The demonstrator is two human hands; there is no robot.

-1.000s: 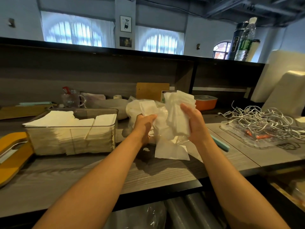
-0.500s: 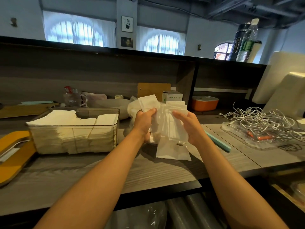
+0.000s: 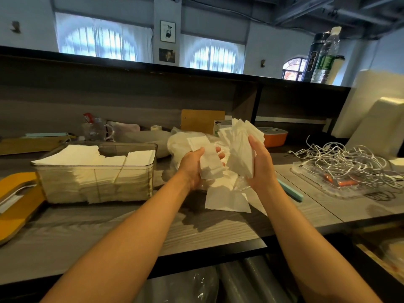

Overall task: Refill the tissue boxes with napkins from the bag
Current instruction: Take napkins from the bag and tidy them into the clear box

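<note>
Paper napkins [image 3: 239,147], soft and light, fan loose: your right hand [image 3: 260,165] clasps them, left hand [image 3: 193,169] pinches few; grip mid-stack.

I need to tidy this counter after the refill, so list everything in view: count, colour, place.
tissue box: one, clear, counter left, full of white napkins
napkin bag: one, clear plastic, behind the hands
loose napkin: one, white, flat on the counter below the hands
yellow board: one, far left edge
glass mug: one, clear, behind the box
orange container: one, back right
cable tangle: one, white, on a clear tray at right
teal strip: one, beside the right wrist
bottles: several, on the top ledge, right
left hand: grip on a few napkins
right hand: grip on a fanned napkin stack
</note>
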